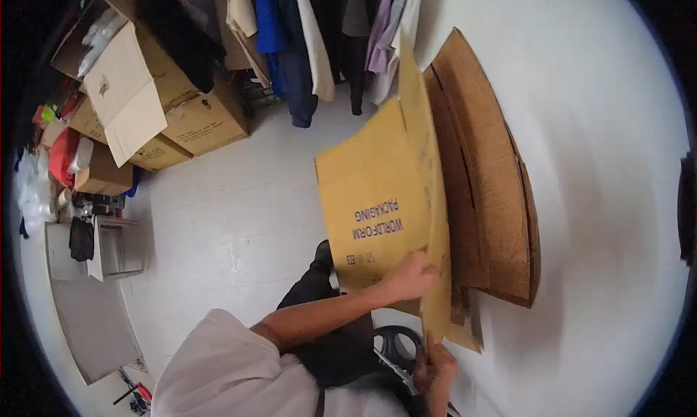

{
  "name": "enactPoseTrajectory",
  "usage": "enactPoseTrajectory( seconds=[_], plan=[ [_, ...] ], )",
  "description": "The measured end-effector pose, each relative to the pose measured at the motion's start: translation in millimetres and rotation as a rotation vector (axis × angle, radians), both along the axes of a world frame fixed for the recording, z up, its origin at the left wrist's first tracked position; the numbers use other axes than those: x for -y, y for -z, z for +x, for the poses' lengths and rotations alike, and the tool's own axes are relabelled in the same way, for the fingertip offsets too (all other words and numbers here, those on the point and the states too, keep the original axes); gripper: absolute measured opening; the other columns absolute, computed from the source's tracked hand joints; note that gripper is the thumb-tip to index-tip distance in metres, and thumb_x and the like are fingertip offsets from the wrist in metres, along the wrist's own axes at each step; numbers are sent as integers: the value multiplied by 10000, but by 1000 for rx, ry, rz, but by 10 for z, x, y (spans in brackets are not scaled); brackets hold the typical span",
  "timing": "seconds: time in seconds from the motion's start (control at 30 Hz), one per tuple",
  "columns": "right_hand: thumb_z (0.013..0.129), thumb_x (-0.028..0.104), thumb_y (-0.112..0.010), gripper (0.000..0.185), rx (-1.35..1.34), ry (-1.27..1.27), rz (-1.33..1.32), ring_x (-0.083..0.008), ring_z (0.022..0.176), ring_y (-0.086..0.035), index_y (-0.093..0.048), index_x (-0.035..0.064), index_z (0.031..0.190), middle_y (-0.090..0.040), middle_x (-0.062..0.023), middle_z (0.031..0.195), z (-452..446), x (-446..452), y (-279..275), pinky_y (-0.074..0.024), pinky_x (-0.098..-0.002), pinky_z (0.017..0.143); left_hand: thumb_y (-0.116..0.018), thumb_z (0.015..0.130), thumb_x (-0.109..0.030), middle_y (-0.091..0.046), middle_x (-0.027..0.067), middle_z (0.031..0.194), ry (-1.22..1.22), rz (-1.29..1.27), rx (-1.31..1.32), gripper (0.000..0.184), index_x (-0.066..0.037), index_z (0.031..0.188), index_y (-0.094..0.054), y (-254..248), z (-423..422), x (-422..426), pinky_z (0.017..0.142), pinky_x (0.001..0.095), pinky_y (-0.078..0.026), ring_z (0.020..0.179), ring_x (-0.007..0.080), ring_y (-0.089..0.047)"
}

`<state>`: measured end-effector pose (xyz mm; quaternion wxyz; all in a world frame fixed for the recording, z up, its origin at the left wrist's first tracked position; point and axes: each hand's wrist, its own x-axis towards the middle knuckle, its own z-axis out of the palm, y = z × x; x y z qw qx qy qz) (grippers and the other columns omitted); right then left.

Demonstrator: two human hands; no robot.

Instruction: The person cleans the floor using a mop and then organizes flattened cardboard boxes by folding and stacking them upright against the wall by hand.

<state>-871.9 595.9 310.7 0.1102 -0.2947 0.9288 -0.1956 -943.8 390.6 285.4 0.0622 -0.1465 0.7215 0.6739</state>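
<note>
A partly unfolded cardboard box (363,192), yellow-brown and printed with "WORLDFORM PACKAGING" upside down, stands in front of me with one panel edge-on. My left hand (412,275) is closed at that panel, with its fingers partly hidden. Lower down, my right hand (435,368) grips the bottom end of the same panel, thumb and fingers around its edge. To the right of the box, several flat brown cardboard sheets (494,156) lean against the white wall.
Clothes (290,47) hang at the back. Stacked cartons (203,119), one with a raised flap, stand at the back left. A grey-white panel (91,315) and a small white stand (116,246) are at the left. A black wheel-like part (398,344) sits by my legs.
</note>
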Motion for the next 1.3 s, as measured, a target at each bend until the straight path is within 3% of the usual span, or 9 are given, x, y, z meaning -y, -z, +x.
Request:
enactPoseTrajectory(
  seconds=[0.2, 0.3, 0.37, 0.6, 0.63, 0.8, 1.0, 1.17, 1.3],
  plan=[
    [678, 28, -581, 154, 48, 200, -299, -246, 532, -490, -580, -16, 825, -495, -139, 587, -444, -164, 33, -379, -336, 500, -465, 791, -275, -558, 252, 882, 199, -64, 113, 453, 65, 1087, -432, 315, -380, -116, 696, 398, -421, 804, 285, -564],
    [687, 62, -600, 124, 242, 258, -284, -188, 526, -460, -560, -33, 755, -488, -119, 576, -673, -230, 81, -359, -321, 491, -435, 827, -375, -491, 268, 1048, -142, 40, -194, 609, 47, 1234, -273, 645, -372, -137, 822, 390, -382, 1007, 310, -483],
    [699, 83, -604, 124, 309, 195, -205, -160, 542, -452, -559, -31, 718, -500, -105, 585, -759, -74, -38, -355, -307, 492, -378, 813, -512, -287, 273, 1262, -59, 115, 11, 749, 34, 1279, -164, 823, -195, 171, 978, 370, -246, 1162, 363, -318],
    [739, 107, -576, 143, 569, -183, -216, -241, 521, -465, -543, -23, 690, -483, -133, 598, -835, 489, 223, -363, -318, 497, -390, 794, -542, -479, 295, 1056, -379, -248, 611, 711, 23, 1220, -321, 2739, 910, 810, 879, 363, -361, 1019, 369, -463],
    [745, 101, -572, 139, 617, -232, -208, -249, 521, -467, -541, -22, 689, -485, -138, 605, -866, 603, 357, -370, -322, 500, -388, 793, -543, -480, 284, 1065, -299, -298, 488, 691, 22, 1189, -367, 3358, 1336, 910, 878, 370, -358, 1028, 365, -459],
    [774, 153, -557, 235, 786, -380, -443, -271, 498, -434, -489, -23, 633, -455, -151, 573, -559, 1066, 1208, -351, -339, 477, -415, 789, -493, -519, 216, 1062, -563, -263, 773, 566, 2, 1039, -528, 2954, 2108, 991, 878, 371, -355, 1037, 337, -466],
    [775, 174, -559, 279, 893, -301, -495, -275, 479, -420, -452, -12, 597, -430, -161, 549, -100, 1283, 1470, -334, -352, 467, -455, 775, -444, -546, 192, 1030, -328, -297, 993, 496, -11, 990, -565, 3286, 2616, 1021, 870, 359, -369, 1011, 328, -488],
    [727, 99, -609, 105, 873, -58, -386, -223, 605, -555, -615, 39, 813, -573, -115, 694, -235, 1058, 1629, -436, -288, 557, -478, 755, -428, -555, 191, 1011, -271, -300, 969, 464, -26, 958, -587, 3835, 2608, 1261, 857, 358, -379, 984, 321, -506],
    [690, 80, -606, 89, 664, 134, -167, -158, 633, -522, -587, 7, 736, -549, -83, 669, -530, 653, 2295, -404, -275, 573, -488, 758, -416, -568, 194, 963, -242, -260, 902, 433, -12, 865, -601, 4774, 2577, 1596, 805, 387, -396, 953, 322, -520]
  ],
)
